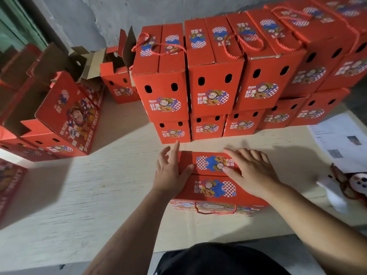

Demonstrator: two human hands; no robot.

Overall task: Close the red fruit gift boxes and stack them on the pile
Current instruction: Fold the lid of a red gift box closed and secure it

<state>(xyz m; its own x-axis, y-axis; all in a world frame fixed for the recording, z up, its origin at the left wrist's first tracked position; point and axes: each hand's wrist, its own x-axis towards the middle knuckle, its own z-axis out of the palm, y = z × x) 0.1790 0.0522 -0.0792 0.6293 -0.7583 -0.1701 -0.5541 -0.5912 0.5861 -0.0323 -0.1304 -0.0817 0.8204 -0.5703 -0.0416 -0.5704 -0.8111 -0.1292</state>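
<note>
Head-camera view: a red printed cardboard fruit gift box (215,184) is seen at the six-o'clock side of a pale wooden table (99,191), its two top flaps folded shut and pressed flat from above. The left hand (170,173) is laid on the nine-o'clock end of the lid with fingers straight and spread wide, the thumb lying across the seam; the right hand (252,169) is spread flat over the three-o'clock end, fingers extended and holding nothing. The flaps appear to be held down in this way so that the lid stays level before lifting. A red twisted cord handle (215,210) is seen hanging down the near side of the box. What the box holds cannot be told, since the lid is shut. Just beyond it, at twelve o'clock, the pile of closed red gift boxes (218,76) is stacked two tiers high against a grey wall (95,20), vent holes facing the camera. At nine to ten o'clock, open red gift boxes (59,116) are stood with flaps raised, their brown interiors largely in shadow. White printed paper sheets (337,139) are lying at three o'clock.
</note>
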